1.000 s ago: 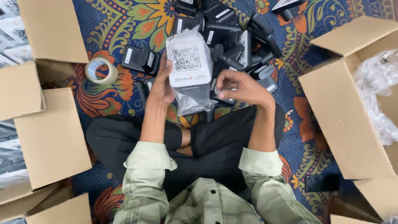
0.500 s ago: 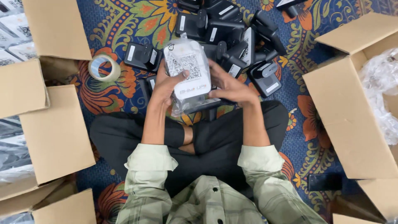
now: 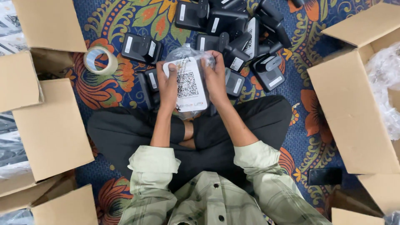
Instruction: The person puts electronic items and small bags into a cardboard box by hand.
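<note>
Head view: left hand [image 3: 168,85] and right hand [image 3: 215,79] both clamp a bagged white card [image 3: 187,85], fingers closed on its edges; black devices [image 3: 233,25] piled just beyond, tape roll [image 3: 99,60] off left.

Seen from above, a person sits cross-legged with both forearms reaching forward, pale green sleeves rolled to the elbows. The left hand [image 3: 168,85] and right hand [image 3: 216,79] are raised close together — palms facing inward, fingers curled in a grip, thumbs on top.
</note>
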